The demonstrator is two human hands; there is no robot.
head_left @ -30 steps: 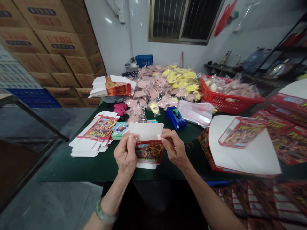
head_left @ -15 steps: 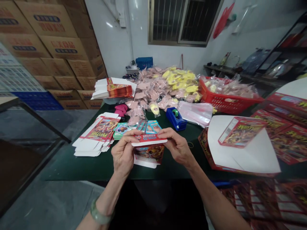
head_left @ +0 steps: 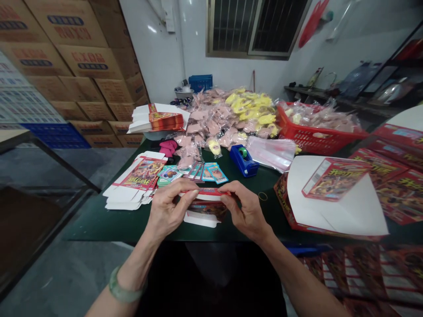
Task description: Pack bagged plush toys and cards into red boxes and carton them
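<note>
Both hands hold a small red printed carton (head_left: 207,207) just above the near edge of the dark green table (head_left: 109,222). My left hand (head_left: 168,209) pinches the carton's left end, thumb and fingers pressed on its folded top flap. My right hand (head_left: 246,211) pinches the right end the same way. A white bottom flap sticks out under the carton. Just beyond lie fanned colourful cards (head_left: 205,171), and to their left a stack of flat unfolded cartons (head_left: 135,180).
A blue tape dispenser (head_left: 243,160) and clear bags (head_left: 272,152) lie mid-table. Behind are a heap of pink and yellow packets (head_left: 228,114) and a red basket (head_left: 313,134). An open display box with a carton (head_left: 333,193) sits right. Cardboard boxes (head_left: 76,66) stack along the left wall.
The white top flap that stood upright has been folded forward and down onto the carton. Both hands have lowered slightly toward the table, still gripping the carton's ends.
</note>
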